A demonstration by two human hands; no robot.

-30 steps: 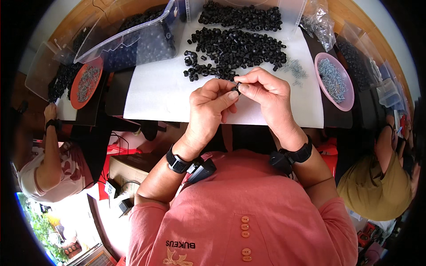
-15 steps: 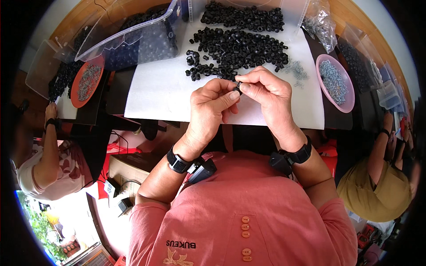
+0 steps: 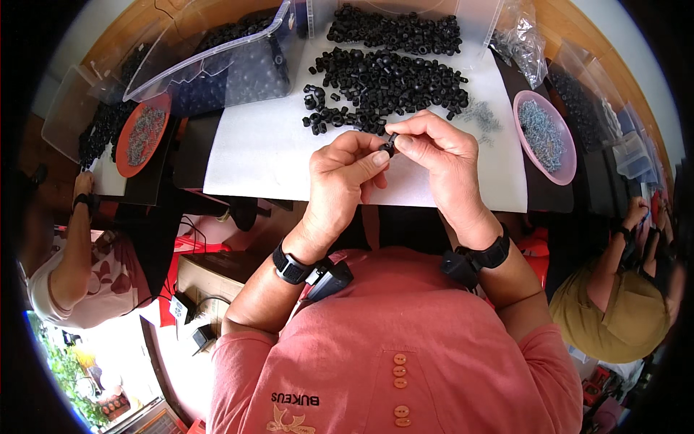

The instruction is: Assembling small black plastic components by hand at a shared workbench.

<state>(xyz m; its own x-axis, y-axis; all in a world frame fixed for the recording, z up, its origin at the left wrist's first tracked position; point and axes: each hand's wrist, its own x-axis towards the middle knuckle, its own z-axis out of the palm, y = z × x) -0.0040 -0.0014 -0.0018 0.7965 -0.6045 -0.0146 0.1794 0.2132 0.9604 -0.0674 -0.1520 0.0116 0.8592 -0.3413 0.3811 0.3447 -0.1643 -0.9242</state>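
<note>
Above the near part of the white sheet (image 3: 253, 163), my two hands meet fingertip to fingertip. My left hand (image 3: 341, 173) is closed, its thumb and fingers pinching a small black plastic part (image 3: 388, 147). Thumb and forefinger of my right hand (image 3: 439, 155) grip the upper end of the black piece at the same spot. Whether this is one part or two joined pieces is too small to tell. Just beyond the fingers lies a heap of similar black plastic parts (image 3: 390, 79), with a second heap (image 3: 397, 29) behind it.
Loose small screws (image 3: 481, 116) lie right of the heap. A pink bowl (image 3: 571, 165) of screws stands right, an orange bowl (image 3: 121, 163) left. A clear bin (image 3: 210, 79) of black parts and a plastic bag (image 3: 524, 43) stand behind. Co-workers (image 3: 79, 267) sit on both sides.
The black piece at my fingertips is tilted a little differently and more of it shows. My right hand has shifted very slightly. On the right, a co-worker's hand has moved.
</note>
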